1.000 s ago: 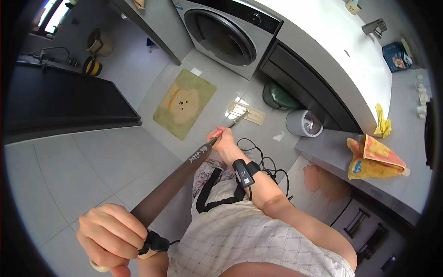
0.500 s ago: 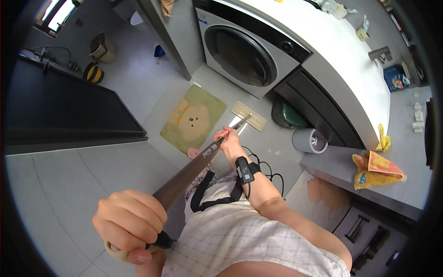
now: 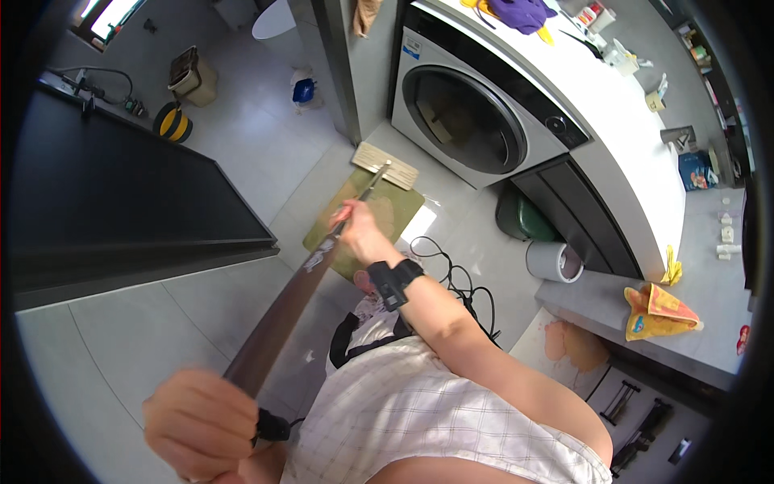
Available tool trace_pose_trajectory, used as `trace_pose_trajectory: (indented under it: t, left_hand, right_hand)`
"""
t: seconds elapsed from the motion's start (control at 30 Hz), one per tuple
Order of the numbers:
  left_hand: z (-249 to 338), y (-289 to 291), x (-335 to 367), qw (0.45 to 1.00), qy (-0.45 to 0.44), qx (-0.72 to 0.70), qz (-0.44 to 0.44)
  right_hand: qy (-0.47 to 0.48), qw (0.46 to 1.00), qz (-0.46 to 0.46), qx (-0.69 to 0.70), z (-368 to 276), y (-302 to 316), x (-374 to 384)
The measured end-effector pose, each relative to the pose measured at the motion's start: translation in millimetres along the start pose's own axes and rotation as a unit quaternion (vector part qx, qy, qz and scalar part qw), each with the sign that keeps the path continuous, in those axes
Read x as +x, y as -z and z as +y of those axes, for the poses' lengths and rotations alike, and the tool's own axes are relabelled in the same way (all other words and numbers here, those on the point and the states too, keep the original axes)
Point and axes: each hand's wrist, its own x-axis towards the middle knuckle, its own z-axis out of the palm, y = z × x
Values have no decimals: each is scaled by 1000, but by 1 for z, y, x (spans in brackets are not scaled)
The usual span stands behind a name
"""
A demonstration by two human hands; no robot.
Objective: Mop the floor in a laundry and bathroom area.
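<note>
A flat mop with a long dark handle (image 3: 282, 310) slants from lower left up toward the middle. Wrapped round the handle's upper end is my left hand (image 3: 197, 423), somewhat blurred. Farther down the shaft, my right hand (image 3: 355, 226) grips it, with a black band (image 3: 393, 284) on that wrist. The mop's beige, oblong head (image 3: 371, 163) lies at the far edge of the green floor mat (image 3: 391, 218), partly over it and close to the wall end. My right hand and the handle hide part of the mat.
A washing machine (image 3: 463, 105) stands ahead right under a white counter (image 3: 601, 105). Beside it are a dark green bin (image 3: 524, 216) and a white bin (image 3: 555, 262). Black cables (image 3: 459, 278) hang near my right arm. A black panel (image 3: 129, 185) fills the left.
The mop head has moved left and away, from the bare floor right of the mat to the mat's far edge. Both hands keep hold of the handle, and the view has shifted.
</note>
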Motion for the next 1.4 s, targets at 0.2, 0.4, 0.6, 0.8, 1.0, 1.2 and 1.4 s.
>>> trace_pose_trajectory:
  t: [0.2,0.4,0.6,0.8,1.0,1.2,1.4]
  left_hand:
    - [33,36,-51,943,19,167,288]
    - [34,82,-45,895,-25,251,368]
    - [-24,126,-25,881,88,272,377]
    - [-37,170,-54,819,142,294,473]
    - [-113,251,-51,827,201,266,452]
    - [-153,360,-72,816,184,261,481]
    - [-191,475,-46,774,246,249,528]
  right_hand:
    - [-44,983,163,-71,77,-35,32]
    - [-138,957,187,-172,130,-73,86]
    - [-133,939,131,-288,136,-117,171]
    - [-156,899,102,-395,165,-139,273]
    - [-153,864,89,-472,152,-224,373]
    - [-129,832,94,-531,177,-317,464]
    - [-135,845,104,-507,178,-417,569]
